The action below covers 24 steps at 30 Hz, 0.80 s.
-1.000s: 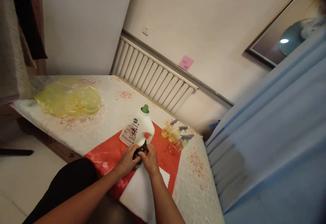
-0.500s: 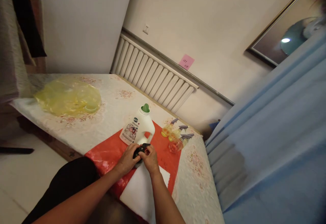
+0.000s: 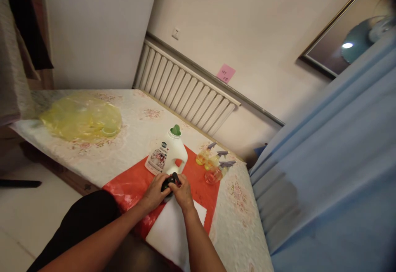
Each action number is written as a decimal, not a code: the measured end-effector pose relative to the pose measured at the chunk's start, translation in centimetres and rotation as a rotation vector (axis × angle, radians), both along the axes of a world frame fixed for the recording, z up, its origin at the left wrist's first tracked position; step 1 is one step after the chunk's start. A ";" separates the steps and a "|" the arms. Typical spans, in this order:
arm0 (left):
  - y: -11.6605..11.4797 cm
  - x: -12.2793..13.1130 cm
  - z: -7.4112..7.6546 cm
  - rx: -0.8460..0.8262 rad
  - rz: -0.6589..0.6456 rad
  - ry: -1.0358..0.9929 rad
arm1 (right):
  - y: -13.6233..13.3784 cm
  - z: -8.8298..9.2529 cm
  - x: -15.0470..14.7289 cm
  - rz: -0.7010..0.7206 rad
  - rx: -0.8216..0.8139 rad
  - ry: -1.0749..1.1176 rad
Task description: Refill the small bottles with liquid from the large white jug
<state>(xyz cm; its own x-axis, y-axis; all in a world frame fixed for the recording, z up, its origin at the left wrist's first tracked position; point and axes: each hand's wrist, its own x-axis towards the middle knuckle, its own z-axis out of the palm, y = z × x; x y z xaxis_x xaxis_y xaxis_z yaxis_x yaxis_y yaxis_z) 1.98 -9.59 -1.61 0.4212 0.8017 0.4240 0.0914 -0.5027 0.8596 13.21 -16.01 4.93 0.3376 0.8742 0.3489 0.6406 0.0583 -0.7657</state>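
Just in front of a white jug [image 3: 161, 156] with a green piece in its mouth, both hands meet on a small black object [image 3: 167, 182]. My left hand [image 3: 156, 190] is closed round its left side. My right hand [image 3: 182, 191] pinches its right side, where a dark part sticks up between the fingers. Much of the object is hidden by the fingers, so I cannot make out what it is. Below the hands a white sheet [image 3: 173, 233] lies on a red cloth [image 3: 123, 185].
Three small spray bottles with grey heads, the nearest one pink [image 3: 213, 176], stand right of the jug. A yellow plastic bag [image 3: 80, 117] lies at the table's far left. A radiator [image 3: 182, 84] runs behind the table [image 3: 133, 107]; a blue curtain [image 3: 324, 152] hangs at the right.
The dark part at my right fingers has tilted from lying sideways to standing more upright. My hands have stayed in nearly the same place. The view has shifted slightly.
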 end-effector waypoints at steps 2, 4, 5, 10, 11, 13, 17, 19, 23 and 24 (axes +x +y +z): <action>0.0 0.0 0.1 0.000 -0.004 0.002 | 0.2 -0.2 -0.2 -0.047 0.009 -0.003; 0.0 -0.1 0.2 0.003 -0.011 0.004 | 0.5 -0.6 -0.7 -0.109 0.021 -0.004; 0.0 -0.1 0.2 0.005 -0.013 0.005 | 0.5 -0.8 -0.9 -0.133 0.027 -0.005; 0.0 0.0 0.2 0.008 -0.009 0.011 | 0.2 -0.4 -1.1 -0.098 0.021 -0.003; 0.0 0.0 0.2 0.007 -0.006 0.011 | 0.0 -0.2 -1.0 -0.065 0.012 -0.005; 0.0 0.0 0.1 0.004 0.001 0.010 | -0.1 0.3 -0.7 -0.011 -0.002 -0.009; -0.1 0.0 0.1 0.004 -0.002 0.005 | 0.0 0.4 -0.9 -0.034 -0.001 -0.007; -0.1 0.0 0.1 0.006 -0.004 0.003 | 0.2 0.0 -1.3 -0.088 0.014 -0.001; 0.0 0.0 0.1 0.014 0.000 0.003 | 0.4 -0.8 -1.8 -0.184 0.040 0.015; 0.1 0.1 0.0 0.016 -0.001 0.004 | 0.4 -0.8 -1.7 -0.182 0.040 0.017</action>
<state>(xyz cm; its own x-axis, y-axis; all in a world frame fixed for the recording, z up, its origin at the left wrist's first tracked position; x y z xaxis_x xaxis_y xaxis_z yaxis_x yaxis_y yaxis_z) 2.03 -9.52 -1.58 0.4234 0.7947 0.4349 0.0941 -0.5160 0.8514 11.47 -15.65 4.09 0.4951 0.7836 0.3754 0.6306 -0.0269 -0.7756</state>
